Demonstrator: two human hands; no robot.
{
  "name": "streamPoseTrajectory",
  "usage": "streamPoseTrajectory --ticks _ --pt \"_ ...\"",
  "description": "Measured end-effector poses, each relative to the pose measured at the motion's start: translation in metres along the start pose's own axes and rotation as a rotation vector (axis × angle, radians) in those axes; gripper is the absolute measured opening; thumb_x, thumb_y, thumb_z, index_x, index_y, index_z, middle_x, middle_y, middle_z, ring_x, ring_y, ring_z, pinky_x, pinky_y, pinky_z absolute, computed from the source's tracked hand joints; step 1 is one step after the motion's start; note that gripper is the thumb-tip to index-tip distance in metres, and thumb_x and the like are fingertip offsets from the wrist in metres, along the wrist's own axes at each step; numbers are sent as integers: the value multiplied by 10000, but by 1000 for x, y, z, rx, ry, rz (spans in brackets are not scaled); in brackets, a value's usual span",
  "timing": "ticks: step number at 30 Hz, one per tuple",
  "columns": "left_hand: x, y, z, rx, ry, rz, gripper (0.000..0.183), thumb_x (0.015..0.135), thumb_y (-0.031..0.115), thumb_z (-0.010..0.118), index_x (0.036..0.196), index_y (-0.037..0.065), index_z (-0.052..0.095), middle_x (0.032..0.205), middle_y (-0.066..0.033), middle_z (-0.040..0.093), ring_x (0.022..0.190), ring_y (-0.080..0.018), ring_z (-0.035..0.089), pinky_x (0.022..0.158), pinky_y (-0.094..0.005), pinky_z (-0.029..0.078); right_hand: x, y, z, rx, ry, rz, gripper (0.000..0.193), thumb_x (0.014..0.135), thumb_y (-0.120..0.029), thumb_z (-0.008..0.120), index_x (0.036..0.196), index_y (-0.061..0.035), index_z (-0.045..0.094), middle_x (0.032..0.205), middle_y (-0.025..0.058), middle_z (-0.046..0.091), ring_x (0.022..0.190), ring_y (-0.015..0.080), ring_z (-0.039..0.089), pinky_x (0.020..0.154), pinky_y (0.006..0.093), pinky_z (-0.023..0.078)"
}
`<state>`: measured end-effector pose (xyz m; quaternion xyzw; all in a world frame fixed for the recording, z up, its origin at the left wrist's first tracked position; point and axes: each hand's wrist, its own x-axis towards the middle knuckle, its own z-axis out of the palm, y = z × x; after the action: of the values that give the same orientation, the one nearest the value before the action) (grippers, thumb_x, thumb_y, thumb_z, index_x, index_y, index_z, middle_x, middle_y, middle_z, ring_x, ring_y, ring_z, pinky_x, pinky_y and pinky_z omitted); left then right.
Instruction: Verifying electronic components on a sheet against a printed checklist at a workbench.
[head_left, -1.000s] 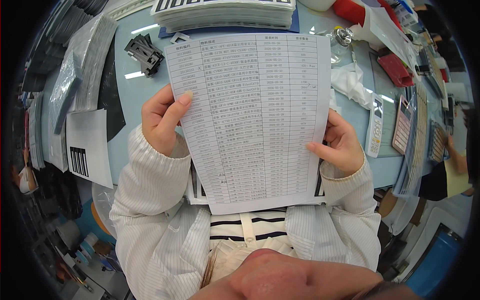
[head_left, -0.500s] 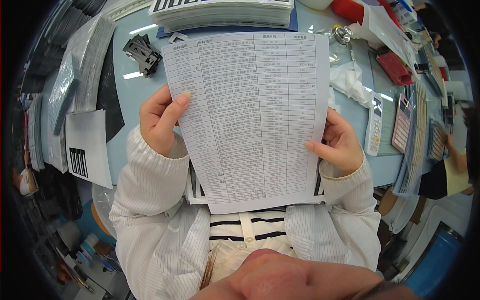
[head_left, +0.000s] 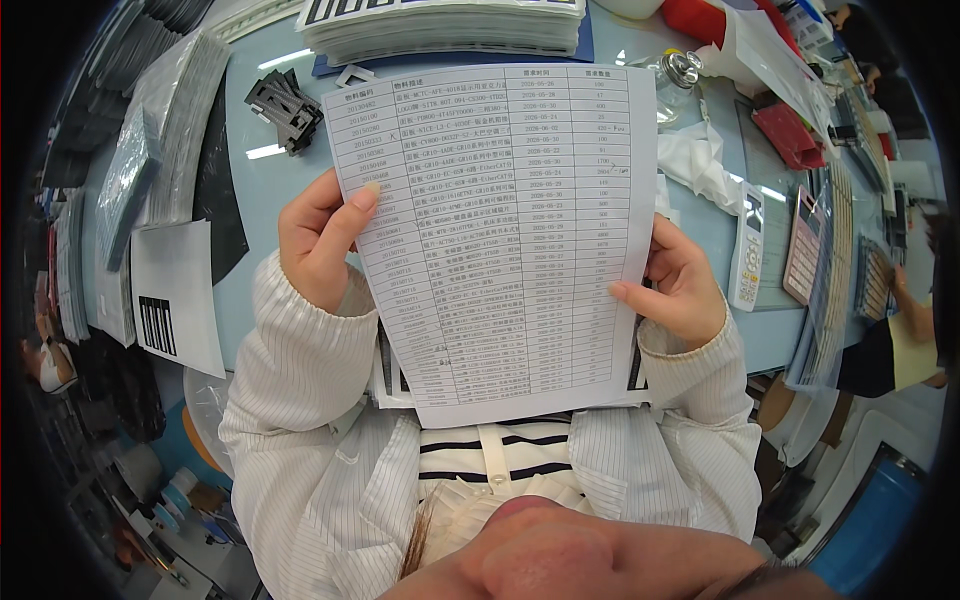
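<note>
Between my two hands I hold up a white paper sheet (head_left: 500, 250) printed with a table of rows and columns, with a few handwritten marks on it. My left hand (head_left: 328, 240) pinches its left edge, thumb on the front. On the right edge, my right hand (head_left: 683, 285) grips with the thumb in front and the fingers curled behind, partly hidden. The sheet tilts slightly and covers the desk's near middle. Behind its lower corners show bits of a white item with black bars (head_left: 638, 372).
Beyond the sheet lies a stack of printed sheets (head_left: 445, 35). Left are black cut pieces (head_left: 287, 108), wrapped stacks (head_left: 180, 125) and a barred sheet (head_left: 180, 300). Right are a glass bottle (head_left: 678, 80), crumpled tissue (head_left: 700, 165), a white remote-like device (head_left: 748, 248) and a pink calculator (head_left: 803, 250).
</note>
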<state>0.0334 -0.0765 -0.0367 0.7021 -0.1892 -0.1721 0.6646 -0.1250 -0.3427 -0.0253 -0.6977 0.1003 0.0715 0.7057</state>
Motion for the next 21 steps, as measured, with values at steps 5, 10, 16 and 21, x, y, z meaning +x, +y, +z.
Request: streamPoseTrajectory --ticks 5,10,16,21 --pt "0 -2 -2 12 -3 -8 279 831 203 496 961 -36 556 765 -70 609 583 -77 508 511 -197 370 2 3 0 18 -5 6 562 702 33 585 1208 57 343 1090 109 515 980 169 524 866 301 410" --pt "0 0 1 35 3 13 278 834 205 492 954 -38 555 755 -66 608 568 -75 503 501 -193 366 1 1 -1 19 -1 24 589 690 20 625 1208 63 346 1129 119 501 1010 175 512 864 298 407" --pt "1 -2 -3 42 -12 30 263 834 198 492 951 -27 560 743 -64 608 565 -74 501 495 -191 361 1 0 -3 28 -8 35 599 689 16 625 1217 59 343 1116 108 508 1004 175 513 862 294 405" --pt "1 0 1 39 18 18 253 833 194 491 947 -20 563 744 -61 607 559 -69 492 495 -196 357 0 2 -3 -8 -20 6 609 690 18 623 1224 58 336 1120 105 503 1007 174 510 856 292 407"
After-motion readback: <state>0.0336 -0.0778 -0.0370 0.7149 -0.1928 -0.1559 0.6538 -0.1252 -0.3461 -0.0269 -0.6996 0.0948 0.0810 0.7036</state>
